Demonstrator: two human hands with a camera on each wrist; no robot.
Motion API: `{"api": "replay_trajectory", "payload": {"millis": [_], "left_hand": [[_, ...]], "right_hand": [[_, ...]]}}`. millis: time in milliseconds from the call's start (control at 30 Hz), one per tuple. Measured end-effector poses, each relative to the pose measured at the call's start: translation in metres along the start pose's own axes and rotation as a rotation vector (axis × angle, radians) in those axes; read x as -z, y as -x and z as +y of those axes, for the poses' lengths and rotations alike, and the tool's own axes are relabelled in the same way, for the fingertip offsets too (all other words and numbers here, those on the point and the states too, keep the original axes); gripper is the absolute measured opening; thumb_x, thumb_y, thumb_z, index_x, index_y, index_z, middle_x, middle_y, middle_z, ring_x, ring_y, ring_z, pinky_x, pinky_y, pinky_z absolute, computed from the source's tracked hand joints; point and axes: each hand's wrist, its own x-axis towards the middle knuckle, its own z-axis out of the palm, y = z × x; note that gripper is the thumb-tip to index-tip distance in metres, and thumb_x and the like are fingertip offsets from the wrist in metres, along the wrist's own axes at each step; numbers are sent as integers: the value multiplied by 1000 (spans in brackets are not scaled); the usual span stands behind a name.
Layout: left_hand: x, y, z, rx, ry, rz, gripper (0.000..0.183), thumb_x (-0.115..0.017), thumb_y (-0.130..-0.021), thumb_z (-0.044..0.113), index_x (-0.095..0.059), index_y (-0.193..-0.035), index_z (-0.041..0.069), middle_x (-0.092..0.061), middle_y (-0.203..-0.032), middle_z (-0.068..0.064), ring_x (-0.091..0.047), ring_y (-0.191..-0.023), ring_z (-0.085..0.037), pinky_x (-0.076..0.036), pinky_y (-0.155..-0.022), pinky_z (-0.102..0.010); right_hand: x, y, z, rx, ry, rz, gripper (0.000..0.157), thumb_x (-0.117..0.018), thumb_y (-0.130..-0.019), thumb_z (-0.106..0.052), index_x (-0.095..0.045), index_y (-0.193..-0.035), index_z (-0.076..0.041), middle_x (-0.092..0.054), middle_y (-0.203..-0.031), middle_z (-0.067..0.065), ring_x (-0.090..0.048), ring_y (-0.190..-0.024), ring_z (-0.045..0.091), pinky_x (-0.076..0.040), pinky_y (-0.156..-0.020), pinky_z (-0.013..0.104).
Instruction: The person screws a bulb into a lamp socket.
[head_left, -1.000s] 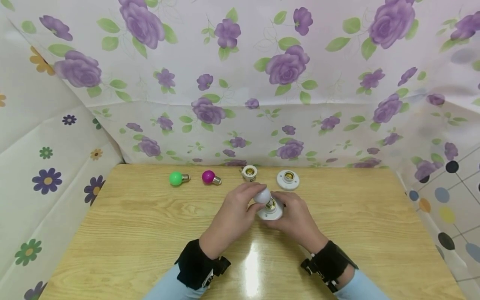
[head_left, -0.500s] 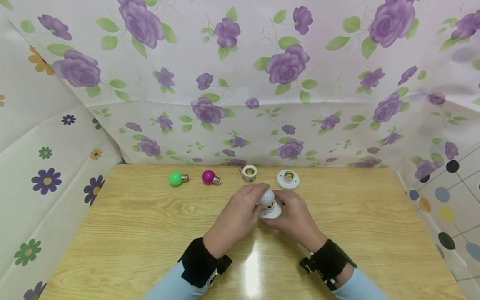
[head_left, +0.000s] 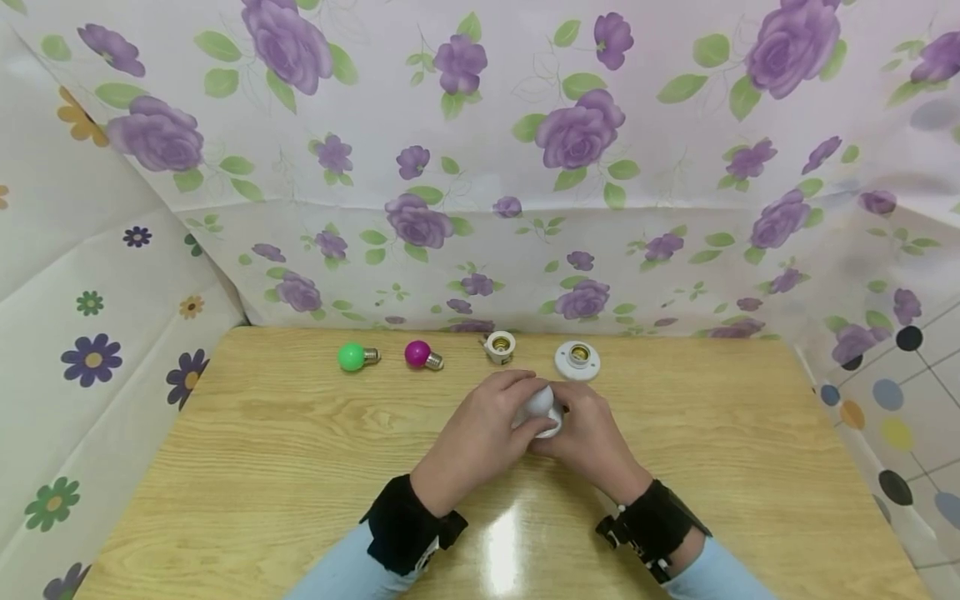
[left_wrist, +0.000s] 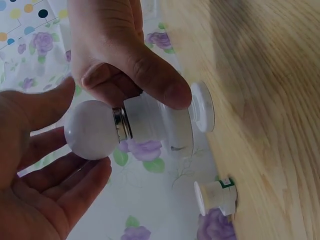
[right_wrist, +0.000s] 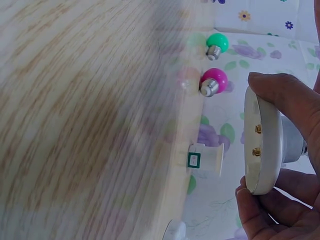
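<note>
My left hand (head_left: 480,429) curls its fingers around a white light bulb (left_wrist: 90,130), whose round glass lies between thumb and fingers. The bulb's metal screw base sits partly inside the neck of a white lamp holder (left_wrist: 165,125), with a few threads showing in the left wrist view. My right hand (head_left: 588,425) grips that holder by the rim of its base, thumb on one side and fingers on the other. Two brass screws show on the underside of the holder in the right wrist view. In the head view the hands cover most of both parts.
Along the table's back edge lie a green bulb (head_left: 350,357) and a magenta bulb (head_left: 417,354). To their right stand a small white socket (head_left: 500,346) and a round-based lamp holder (head_left: 577,360). Flowered cloth (head_left: 480,250) hangs behind the wooden table (head_left: 300,467).
The white bulb has gone down into the lamp holder's neck. My left hand has shifted slightly right with it, covering more of the bulb. My right hand keeps its grip nearly in place.
</note>
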Motion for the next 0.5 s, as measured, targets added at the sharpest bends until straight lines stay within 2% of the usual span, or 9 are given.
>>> {"api": "replay_trajectory", "payload": {"millis": [267,500], "left_hand": [[-2,-1,1,151,86,26,44,-67,-85,34,-56,-119,8,-56,-112,-2,-53,-101,-10,-43,-82,-19],[-2,0,0,190,137,30,39,-68,-85,34,-59,-114,10,-56,-107,1,-53,-97,-9,-44,-77,-17]], "right_hand": [[-1,0,-1,-7,23,8,61,-82,-61,-48,-62,-114,-24,-58,-104,-19,-50,-96,2,-44,-79,25],[-1,0,0,-3,24,16,62,-81,-61,-51,-62,-114,-26,-57,-105,-21,-49,-98,2,-43,-81,26]]}}
